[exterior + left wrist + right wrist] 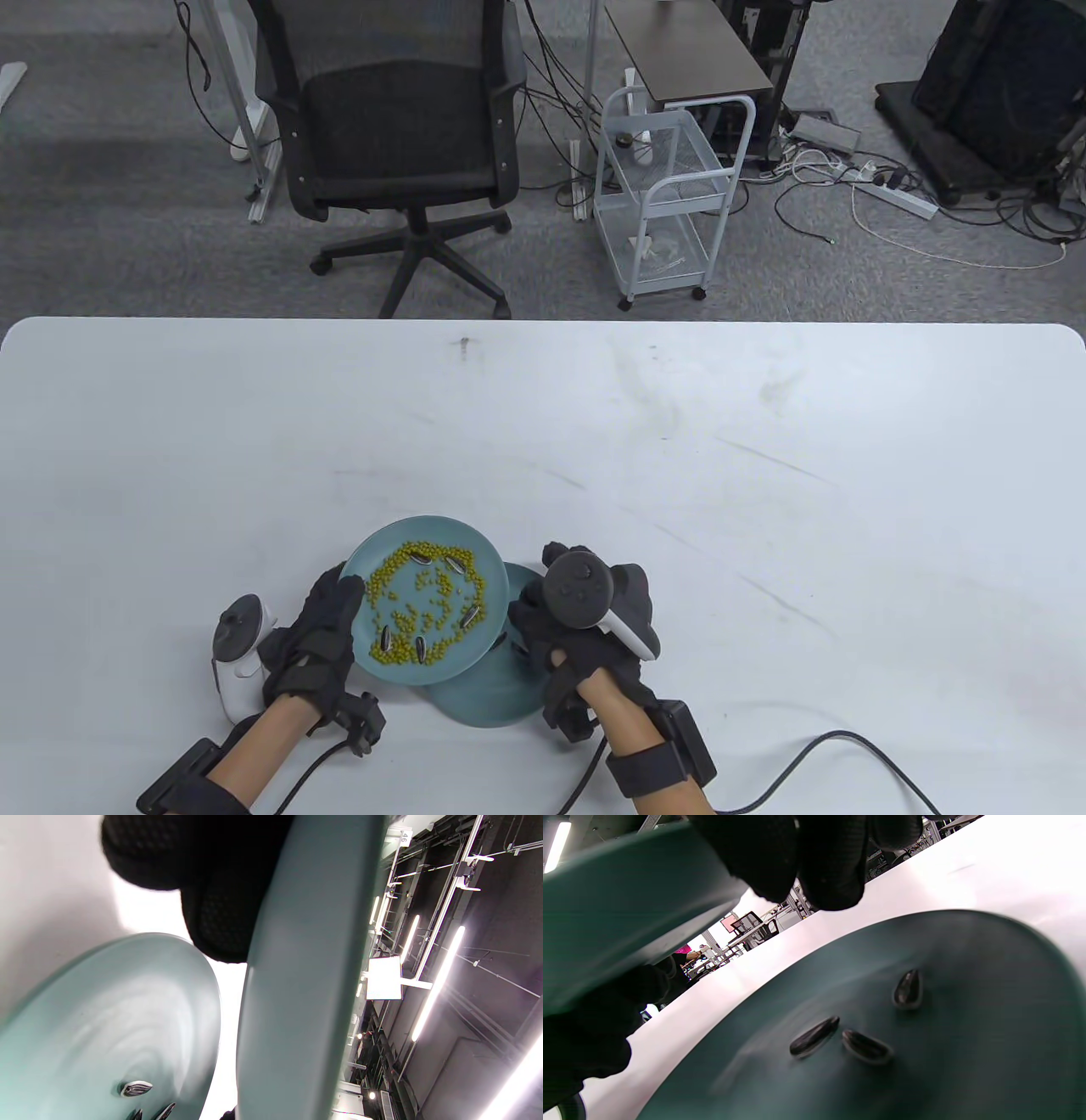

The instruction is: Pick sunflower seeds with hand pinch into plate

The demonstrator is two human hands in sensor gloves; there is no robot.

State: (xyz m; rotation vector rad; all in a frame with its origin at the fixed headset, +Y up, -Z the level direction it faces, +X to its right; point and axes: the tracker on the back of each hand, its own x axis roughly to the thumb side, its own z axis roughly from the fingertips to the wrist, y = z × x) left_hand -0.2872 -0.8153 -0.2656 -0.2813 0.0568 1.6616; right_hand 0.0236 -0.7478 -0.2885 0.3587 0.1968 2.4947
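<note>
Seeds [865, 1046], striped ovals with axes crossing, lie on the lower smooth round plate [492, 705] on the surface [764, 509]. Both hands, left [318, 632] and right [585, 620], grip the raised plate [424, 594] of peas [407, 586].

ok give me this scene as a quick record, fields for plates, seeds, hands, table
upper plate: teal, lifted and tilted, holds small yellow-green beans mixed with striped sunflower seeds
lower plate: teal, flat on the table, partly under the upper plate; three sunflower seeds lie in it
left hand: grips the upper plate's left edge
right hand: at the upper plate's right edge, fingers above the lower plate; what they hold is hidden
table: white, scuffed
</note>
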